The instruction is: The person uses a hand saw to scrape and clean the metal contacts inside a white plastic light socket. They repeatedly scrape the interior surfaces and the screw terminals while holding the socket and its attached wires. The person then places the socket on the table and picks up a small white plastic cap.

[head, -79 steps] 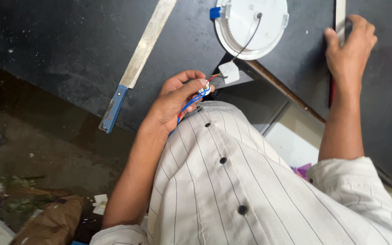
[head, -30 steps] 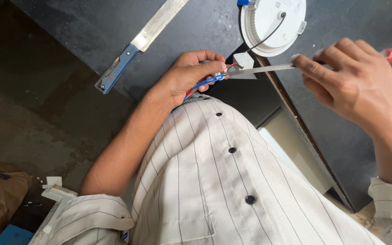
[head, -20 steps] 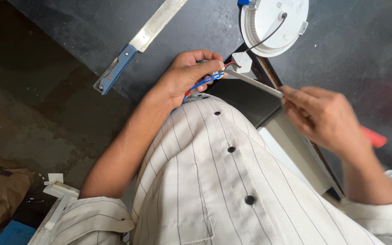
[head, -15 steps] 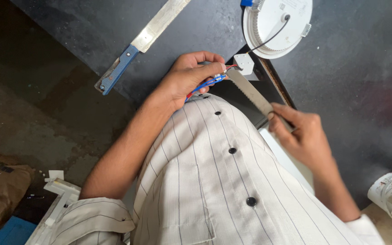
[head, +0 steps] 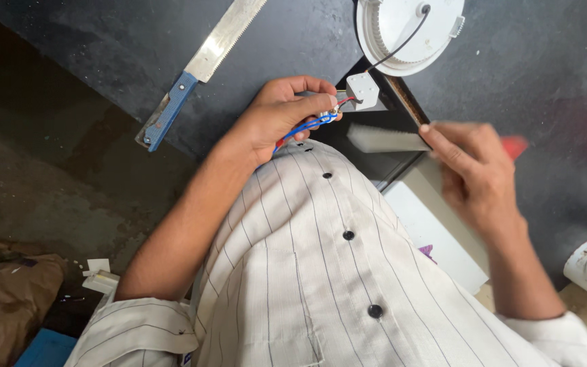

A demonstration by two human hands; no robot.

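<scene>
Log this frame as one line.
left hand: pinching wires | right hand: holding blade, blurred | lamp: on table | saw: idle

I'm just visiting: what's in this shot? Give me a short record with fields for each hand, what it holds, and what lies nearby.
Left hand: pinches thin blue and red wires leading to a small white plastic box
Right hand: holds a blurred flat toothed metal blade with a red end
Lamp: round white disc lamp on the dark tabletop, black cord attached
Nearby: blue-handled saw lying apart on the tabletop
Clothing: striped white shirt
</scene>
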